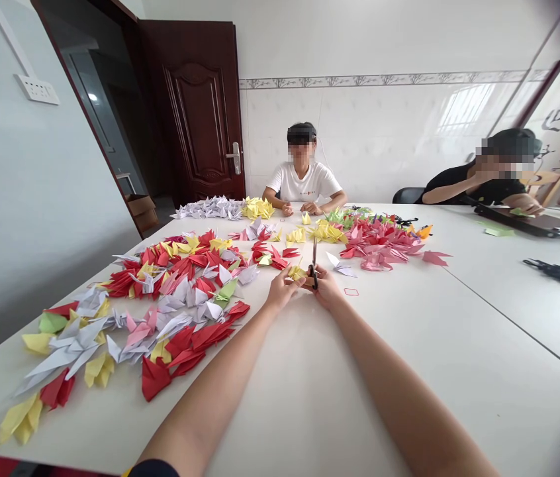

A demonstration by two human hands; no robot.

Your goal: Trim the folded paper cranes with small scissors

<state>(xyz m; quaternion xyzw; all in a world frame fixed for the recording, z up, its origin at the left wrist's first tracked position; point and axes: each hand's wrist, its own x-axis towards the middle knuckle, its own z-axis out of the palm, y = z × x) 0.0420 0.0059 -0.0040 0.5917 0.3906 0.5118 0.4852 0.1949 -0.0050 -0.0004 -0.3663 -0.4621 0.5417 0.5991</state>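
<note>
The right hand [325,289] has its fingers narrowly closed on slim black-handled steel scissors [314,266], which stand upright. The left hand [281,290] reaches toward them, just beside a small yellow folded-paper crane [296,271]; whether it grips anything cannot be told. A thin red paper outline [351,291] lies on the white tabletop [409,371] just right of the scissors, with heaps of red, yellow and white origami cranes [171,291] left of them.

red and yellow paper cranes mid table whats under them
The red and yellow origami cranes lie heaped on the white tabletop, which shows around their edges; what lies beneath is covered and cannot be seen.
</note>
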